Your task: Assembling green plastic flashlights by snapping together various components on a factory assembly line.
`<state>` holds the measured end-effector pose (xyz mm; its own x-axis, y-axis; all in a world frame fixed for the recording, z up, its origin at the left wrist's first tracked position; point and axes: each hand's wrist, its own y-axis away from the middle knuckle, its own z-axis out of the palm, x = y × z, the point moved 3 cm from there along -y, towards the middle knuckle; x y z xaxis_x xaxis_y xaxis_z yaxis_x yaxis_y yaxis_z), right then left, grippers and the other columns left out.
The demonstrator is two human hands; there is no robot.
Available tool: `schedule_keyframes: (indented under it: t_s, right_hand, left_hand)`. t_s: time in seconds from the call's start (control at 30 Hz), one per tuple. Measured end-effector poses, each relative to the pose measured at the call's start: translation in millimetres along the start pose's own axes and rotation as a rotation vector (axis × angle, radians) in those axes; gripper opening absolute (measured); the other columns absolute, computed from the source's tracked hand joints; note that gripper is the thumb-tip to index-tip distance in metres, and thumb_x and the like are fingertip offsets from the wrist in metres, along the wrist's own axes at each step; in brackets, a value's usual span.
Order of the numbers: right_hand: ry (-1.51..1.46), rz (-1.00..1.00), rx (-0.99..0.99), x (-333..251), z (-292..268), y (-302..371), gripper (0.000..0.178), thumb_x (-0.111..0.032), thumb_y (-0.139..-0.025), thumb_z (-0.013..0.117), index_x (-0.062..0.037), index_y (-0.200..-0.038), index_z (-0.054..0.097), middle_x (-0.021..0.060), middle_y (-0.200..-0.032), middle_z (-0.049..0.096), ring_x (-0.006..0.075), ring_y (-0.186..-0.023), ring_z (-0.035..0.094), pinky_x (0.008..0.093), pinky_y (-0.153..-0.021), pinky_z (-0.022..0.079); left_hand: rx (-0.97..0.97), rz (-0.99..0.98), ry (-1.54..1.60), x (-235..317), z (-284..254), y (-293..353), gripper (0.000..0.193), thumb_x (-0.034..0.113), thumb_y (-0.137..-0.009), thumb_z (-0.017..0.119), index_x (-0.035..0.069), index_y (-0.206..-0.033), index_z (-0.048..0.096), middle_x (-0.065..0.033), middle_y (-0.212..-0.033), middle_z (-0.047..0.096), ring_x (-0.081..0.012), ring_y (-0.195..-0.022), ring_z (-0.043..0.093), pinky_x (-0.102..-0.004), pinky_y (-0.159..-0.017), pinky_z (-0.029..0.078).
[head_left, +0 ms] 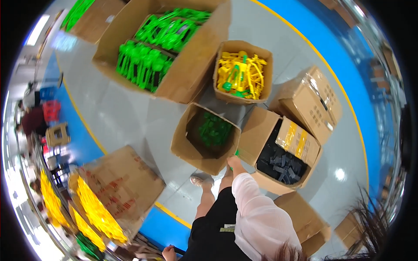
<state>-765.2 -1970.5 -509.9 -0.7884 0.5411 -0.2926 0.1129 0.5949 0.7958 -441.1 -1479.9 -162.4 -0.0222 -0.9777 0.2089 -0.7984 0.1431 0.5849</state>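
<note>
My right hand [233,161] is closed at the near right rim of an open cardboard box [185,145]. Bits of a green plastic piece [237,153] stick out from its fingers; most of that piece is hidden in the hand. Several green pieces [214,129] lie at the bottom of this box, in shadow. At the lower edge, my left hand [169,253] is curled beside my black clothing, with a dark thing by its fingers that I cannot make out.
A large carton [191,69] of green parts stands far left of centre. Behind the small box is a carton [218,93] of yellow and green pieces. To the right, a box [265,178] holds black parts, near a taped carton [309,102]. Yellow parts [98,213] fill boxes at left.
</note>
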Motion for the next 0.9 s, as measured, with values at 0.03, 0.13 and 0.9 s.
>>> schedule_keyframes:
  t_s: [0.03, 0.13, 0.9]
  right_hand:
    - [0.016, 0.001, 0.044, -10.4, 7.6, 6.9, 0.046, -0.04, -0.08, 0.052, 0.0038, -0.082, 0.065, 0.0219, -0.084, 0.064, 0.0333, -0.086, 0.062, 0.0418, -0.078, 0.045]
    - [0.06, -0.034, -0.068, -45.3, 33.2, 32.6, 0.042, -0.037, -0.077, 0.053, 0.0027, -0.084, 0.065, 0.0203, -0.081, 0.065, 0.0328, -0.084, 0.062, 0.0422, -0.075, 0.046]
    - [0.562, -0.548, -0.49, -66.6, 267.4, 392.3, 0.017, -0.018, -0.079, 0.048, -0.0014, -0.083, 0.051, 0.0097, -0.062, 0.048, 0.0224, -0.046, 0.046, 0.0355, -0.041, 0.041]
  left_hand:
    - [0.043, -0.17, 0.068, 21.3, 8.2, 43.1, 0.017, -0.001, -0.068, 0.053, -0.001, -0.076, 0.068, -0.0082, -0.066, 0.064, -0.013, -0.06, 0.057, -0.0267, -0.057, 0.047]
    - [0.129, -0.059, 0.158, 34.4, 34.3, 116.6, 0.015, 0.004, -0.07, 0.053, 0.001, -0.073, 0.067, -0.0087, -0.064, 0.063, -0.0157, -0.062, 0.06, -0.03, -0.063, 0.049]
    - [0.647, -1.395, 1.321, -327.3, 390.4, 444.6, 0.011, 0.011, -0.075, 0.062, 0.001, -0.076, 0.067, -0.0092, -0.068, 0.065, -0.0158, -0.064, 0.06, -0.0294, -0.063, 0.048]
